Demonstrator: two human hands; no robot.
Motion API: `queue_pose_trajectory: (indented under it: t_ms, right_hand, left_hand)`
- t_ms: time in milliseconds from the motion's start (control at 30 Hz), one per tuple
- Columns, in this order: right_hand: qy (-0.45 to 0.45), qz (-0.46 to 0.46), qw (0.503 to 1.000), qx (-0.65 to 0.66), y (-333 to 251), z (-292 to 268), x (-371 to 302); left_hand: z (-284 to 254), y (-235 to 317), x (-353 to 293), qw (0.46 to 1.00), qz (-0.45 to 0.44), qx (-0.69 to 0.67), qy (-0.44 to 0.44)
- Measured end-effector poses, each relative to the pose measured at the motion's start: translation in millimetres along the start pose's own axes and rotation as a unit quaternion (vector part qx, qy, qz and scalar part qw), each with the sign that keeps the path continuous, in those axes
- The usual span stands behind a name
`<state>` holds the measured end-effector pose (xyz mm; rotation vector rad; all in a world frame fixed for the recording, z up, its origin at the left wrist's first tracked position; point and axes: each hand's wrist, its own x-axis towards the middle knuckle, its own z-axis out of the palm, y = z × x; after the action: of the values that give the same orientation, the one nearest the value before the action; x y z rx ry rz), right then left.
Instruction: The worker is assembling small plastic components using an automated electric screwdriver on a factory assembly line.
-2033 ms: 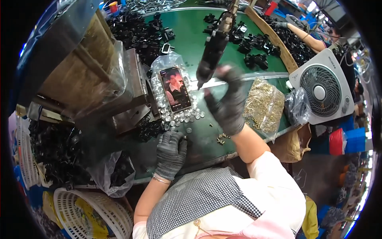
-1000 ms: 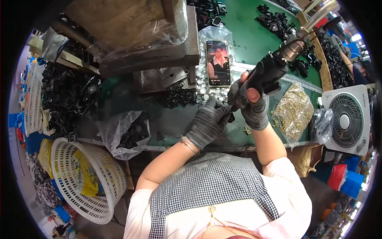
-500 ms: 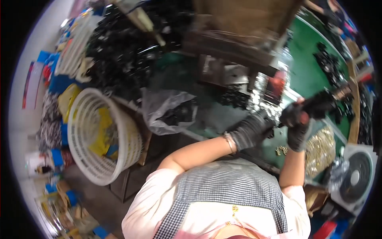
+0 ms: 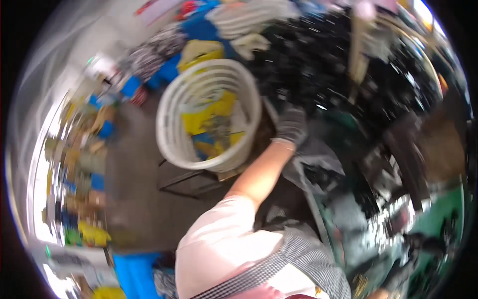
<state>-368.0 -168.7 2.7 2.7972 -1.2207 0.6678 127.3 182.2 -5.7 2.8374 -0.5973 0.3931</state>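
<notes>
My left hand (image 4: 292,124), in a dark grey glove, reaches out at the near edge of a large heap of shiny black pieces (image 4: 308,65). Its fingers are smeared by motion, and I cannot make out anything in them. Just below it lies a clear plastic bag (image 4: 318,167) with black pieces inside. At the lower right, my gloved right hand (image 4: 400,273) is blurred over the green table (image 4: 443,219), beside a dark object (image 4: 428,244) whose kind I cannot tell. Whether the hand grips it does not show.
Left of my arm, a white plastic basket (image 4: 167,124) with yellow and blue pieces in it stands on a dark-legged stand (image 4: 186,189). A brown machine-like block (image 4: 443,144) rises at the right. Boxes and bags (image 4: 89,169) line the far left side.
My view has swung left, so the basket now sits nearer the middle. My left arm has left the spot by my right hand and stretched toward the black heap.
</notes>
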Motion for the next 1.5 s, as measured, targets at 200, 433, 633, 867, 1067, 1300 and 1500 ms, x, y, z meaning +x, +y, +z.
queue_pose_trajectory:
  t_ms: [200,433,633,867,1067,1300,1500]
  right_hand:
    - [-0.159,-0.016,0.982,0.101,-35,67,0]
    - [-0.404,0.101,0.844,0.337,-41,82,-10]
    - [-0.253,-0.005,0.965,-0.065,-117,14,-9]
    - [-0.264,0.117,0.831,0.476,5,135,-28]
    - [-0.207,-0.175,0.963,0.007,-149,80,13]
    - [-0.177,-0.231,0.955,0.061,-141,83,16]
    - [-0.168,-0.219,0.961,0.001,-161,84,18]
  left_hand:
    - [-1,-9,6,0.992,-0.116,-0.050,0.025]
    - [-67,17,-17,0.947,-0.015,-0.271,0.170]
    - [-38,120,-126,0.766,0.287,-0.570,-0.074]
    - [-10,152,-186,0.766,0.298,-0.440,-0.361]
    - [7,144,-188,0.822,0.477,-0.310,-0.033]
    - [15,166,-198,0.829,0.432,-0.253,-0.249]
    - [20,165,-198,0.830,0.444,-0.284,-0.180]
